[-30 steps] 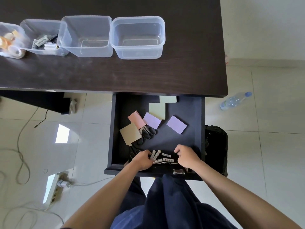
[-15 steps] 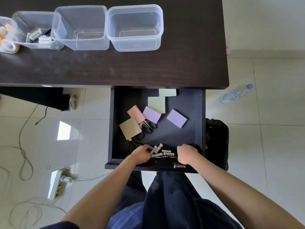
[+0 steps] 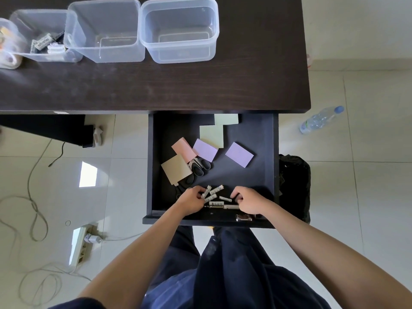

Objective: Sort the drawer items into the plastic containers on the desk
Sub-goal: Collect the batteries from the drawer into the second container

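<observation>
Both your hands sit at the front of the open drawer (image 3: 156,166), your left hand (image 3: 191,200) and right hand (image 3: 249,201) with fingers curled, gathering small batteries (image 3: 215,194). Bunch them together before lifting toward the battery container (image 3: 44,36) on the counter (image 3: 156,85) beyond the drawer.

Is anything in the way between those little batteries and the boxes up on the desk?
Nothing visible blocks them. The batteries lie at the open drawer's front between the left hand and right hand; the desk before the plastic containers is bare.
</observation>
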`<state>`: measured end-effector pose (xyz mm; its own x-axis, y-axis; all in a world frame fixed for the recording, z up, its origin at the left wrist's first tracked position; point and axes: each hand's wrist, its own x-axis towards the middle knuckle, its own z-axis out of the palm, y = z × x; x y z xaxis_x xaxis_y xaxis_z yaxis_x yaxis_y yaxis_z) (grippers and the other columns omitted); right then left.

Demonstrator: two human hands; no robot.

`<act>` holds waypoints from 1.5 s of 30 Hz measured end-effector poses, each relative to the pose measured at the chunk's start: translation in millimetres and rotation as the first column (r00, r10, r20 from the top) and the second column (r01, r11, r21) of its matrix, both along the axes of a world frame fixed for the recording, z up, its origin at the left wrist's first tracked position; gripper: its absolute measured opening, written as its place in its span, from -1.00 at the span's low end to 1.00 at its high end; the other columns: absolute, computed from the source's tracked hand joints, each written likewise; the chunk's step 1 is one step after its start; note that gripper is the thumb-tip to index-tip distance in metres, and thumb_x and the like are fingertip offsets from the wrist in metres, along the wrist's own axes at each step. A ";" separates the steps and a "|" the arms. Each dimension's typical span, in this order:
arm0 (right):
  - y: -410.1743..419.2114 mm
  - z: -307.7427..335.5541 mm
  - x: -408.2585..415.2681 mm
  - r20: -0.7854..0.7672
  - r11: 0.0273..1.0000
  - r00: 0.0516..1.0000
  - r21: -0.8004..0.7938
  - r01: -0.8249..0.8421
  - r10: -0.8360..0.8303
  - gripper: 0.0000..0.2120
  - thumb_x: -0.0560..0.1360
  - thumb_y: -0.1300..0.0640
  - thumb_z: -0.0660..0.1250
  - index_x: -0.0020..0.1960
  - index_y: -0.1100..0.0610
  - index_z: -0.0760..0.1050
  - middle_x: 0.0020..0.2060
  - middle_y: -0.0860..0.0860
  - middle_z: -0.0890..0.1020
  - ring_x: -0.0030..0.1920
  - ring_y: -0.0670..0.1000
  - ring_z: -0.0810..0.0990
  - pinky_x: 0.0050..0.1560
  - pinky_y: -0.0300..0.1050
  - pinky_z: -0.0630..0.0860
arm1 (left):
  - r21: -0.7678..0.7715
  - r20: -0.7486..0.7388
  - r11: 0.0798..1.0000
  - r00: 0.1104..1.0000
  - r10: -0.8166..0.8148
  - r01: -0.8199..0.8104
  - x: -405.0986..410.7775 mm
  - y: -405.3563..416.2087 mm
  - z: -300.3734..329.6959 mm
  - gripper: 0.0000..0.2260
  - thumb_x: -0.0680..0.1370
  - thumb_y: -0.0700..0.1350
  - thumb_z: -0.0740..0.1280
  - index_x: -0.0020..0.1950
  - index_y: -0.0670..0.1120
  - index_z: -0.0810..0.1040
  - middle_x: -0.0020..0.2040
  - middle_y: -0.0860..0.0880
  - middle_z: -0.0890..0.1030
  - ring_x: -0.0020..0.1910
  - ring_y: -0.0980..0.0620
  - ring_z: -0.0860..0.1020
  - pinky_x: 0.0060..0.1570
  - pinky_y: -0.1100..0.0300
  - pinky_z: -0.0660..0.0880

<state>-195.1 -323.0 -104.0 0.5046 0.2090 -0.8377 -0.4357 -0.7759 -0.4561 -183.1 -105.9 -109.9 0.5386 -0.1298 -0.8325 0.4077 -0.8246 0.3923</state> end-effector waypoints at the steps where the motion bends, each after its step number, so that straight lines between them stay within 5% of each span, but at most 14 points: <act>1: 4.6 -1.0 -0.5 -0.010 0.999 1.000 0.031 0.024 -0.024 -0.67 0.49 0.36 0.16 0.16 0.08 0.47 0.04 0.06 0.55 0.04 0.01 0.53 0.05 -0.19 0.44 | 0.005 0.015 1.000 1.000 0.000 0.000 1.2 0.2 0.2 -0.64 0.51 -0.15 0.22 0.31 0.00 0.45 0.17 -0.06 0.51 0.11 0.00 0.53 0.17 0.15 0.44; 4: 16.8 -3.2 -0.8 0.052 0.997 0.997 0.060 0.052 -0.055 -0.69 0.46 0.38 0.17 0.11 0.09 0.47 0.03 0.06 0.57 0.00 0.04 0.56 0.06 -0.13 0.51 | 0.006 0.032 1.000 0.999 -0.028 0.028 5.0 -0.1 3.1 -0.63 0.50 -0.18 0.21 0.30 0.02 0.46 0.24 -0.06 0.40 0.18 -0.01 0.50 0.24 0.20 0.38; 9: 26.6 -3.2 9.7 0.407 0.999 0.913 -0.047 -0.011 0.029 -0.74 0.50 0.29 0.19 0.14 0.07 0.44 0.11 0.00 0.44 0.07 0.04 0.50 -0.01 -0.01 0.53 | 0.088 0.113 0.987 0.983 -0.142 0.133 4.3 3.8 4.7 -0.65 0.53 -0.16 0.18 0.32 -0.04 0.45 0.24 -0.10 0.44 0.15 -0.05 0.51 0.20 0.15 0.44; 15: 34.7 -11.9 13.6 0.309 0.939 0.887 -0.132 -0.316 0.342 -0.51 0.51 0.26 0.20 0.42 0.03 0.29 0.30 -0.02 0.34 0.27 0.09 0.33 0.08 0.06 0.48 | 0.200 0.039 0.929 0.945 -0.324 0.310 7.1 13.2 5.1 -0.61 0.50 -0.19 0.15 0.30 0.00 0.49 0.28 -0.03 0.54 0.26 -0.09 0.48 0.19 0.06 0.47; 19: 38.5 -21.9 -1.8 0.245 0.941 0.909 -0.116 -0.318 0.337 -0.56 0.51 0.23 0.21 0.38 0.05 0.31 0.27 0.00 0.35 0.23 0.11 0.36 0.08 0.06 0.47 | 0.287 -0.090 0.793 0.840 -0.536 0.537 6.5 11.7 4.9 -0.62 0.49 -0.13 0.19 0.29 0.07 0.46 0.23 0.02 0.55 0.20 -0.08 0.51 0.01 0.09 0.43; 22: 38.8 -25.2 -2.9 0.206 0.960 0.938 -0.099 -0.263 0.278 -0.61 0.50 0.20 0.21 0.32 0.06 0.35 0.26 0.00 0.37 0.24 0.11 0.37 0.12 0.05 0.45 | 0.295 -0.095 0.748 0.797 -0.596 0.595 6.1 15.6 1.4 -0.65 0.50 -0.11 0.19 0.28 0.04 0.48 0.23 0.00 0.52 0.21 -0.10 0.50 0.07 0.04 0.41; 27: 39.1 -29.1 -4.4 0.168 0.963 0.948 -0.071 -0.262 0.270 -0.69 0.48 0.22 0.20 0.21 0.10 0.44 0.17 0.03 0.41 0.18 0.09 0.44 0.13 0.07 0.47 | 0.147 -0.129 0.822 0.834 -0.536 0.551 5.4 26.5 -5.2 -0.63 0.54 -0.15 0.13 0.34 0.01 0.45 0.29 -0.09 0.41 0.25 -0.13 0.44 0.24 0.07 0.41; 35: 49.8 -33.8 -5.5 0.127 0.963 0.955 -0.046 -0.265 0.269 -0.76 0.52 0.16 0.24 0.17 0.17 0.48 0.13 0.12 0.42 0.15 0.13 0.46 0.13 -0.08 0.42 | 0.030 0.021 0.934 0.934 -0.356 0.355 -1.0 25.9 0.6 -0.71 0.50 -0.24 0.21 0.16 -0.07 0.59 0.18 -0.08 0.52 0.15 -0.06 0.51 0.16 0.19 0.43; 39: 49.5 -32.4 -3.3 0.114 0.980 0.973 -0.014 -0.200 0.200 -0.77 0.50 0.20 0.26 0.15 0.16 0.50 0.14 0.10 0.47 0.11 0.10 0.49 0.07 -0.17 0.38 | -0.007 0.020 0.991 0.991 -0.136 0.136 -4.1 25.1 -4.3 -0.75 0.45 -0.24 0.33 0.11 -0.10 0.47 0.01 -0.08 0.61 -0.05 -0.04 0.57 0.04 0.07 0.55; 45: 50.9 -32.1 0.3 0.075 0.986 0.983 -0.015 -0.164 0.165 -0.74 0.43 0.25 0.27 0.12 0.14 0.52 0.04 0.08 0.60 0.02 0.07 0.57 0.06 -0.12 0.51 | -0.028 0.031 0.996 0.996 -0.086 0.087 -6.6 16.1 -6.1 -0.47 0.46 -0.21 0.35 0.40 -0.01 0.30 -0.03 -0.05 0.57 -0.02 -0.03 0.55 0.05 0.13 0.50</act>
<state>-194.8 -272.1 -136.2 0.5263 0.2872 -0.8003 -0.2659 -0.8384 -0.4758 -189.7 -89.8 -116.0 0.5485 -0.2006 -0.8117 0.3234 -0.8443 0.4272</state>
